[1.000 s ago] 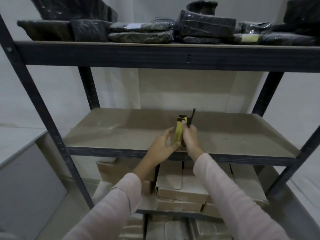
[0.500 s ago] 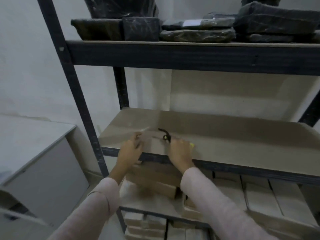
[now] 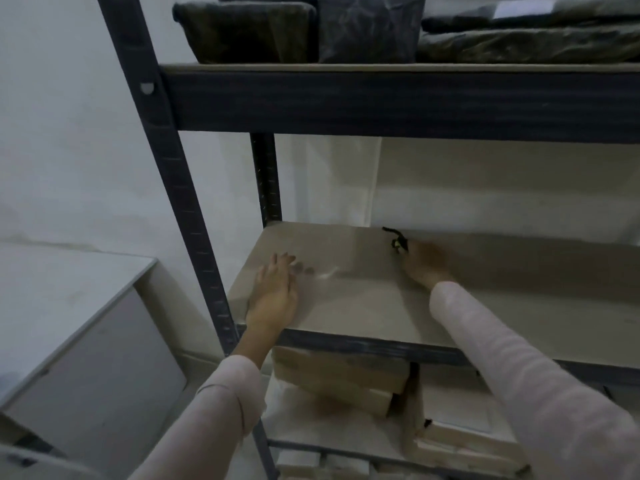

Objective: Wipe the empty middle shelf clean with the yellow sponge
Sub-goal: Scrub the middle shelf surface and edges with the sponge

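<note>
The middle shelf (image 3: 502, 306) is a bare tan board in a dark metal rack. My right hand (image 3: 424, 263) presses down on the board toward its back left, closed over the yellow sponge (image 3: 398, 243). Only the sponge's dark scrubbing edge and a trace of yellow show past my fingers; the rest is hidden and blurred. My left hand (image 3: 275, 292) lies flat on the board near its front left corner, fingers spread, holding nothing.
Black wrapped packages (image 3: 367, 29) fill the top shelf. Cardboard boxes (image 3: 339, 382) are stacked on the lower shelf. The rack's front left upright (image 3: 180, 209) stands just left of my left hand. A grey cabinet (image 3: 79, 341) sits at the left.
Earlier both hands held the sponge upright over the front edge. My right hand has since pushed it down and toward the back left, and my left hand has let go and flattened on the shelf.
</note>
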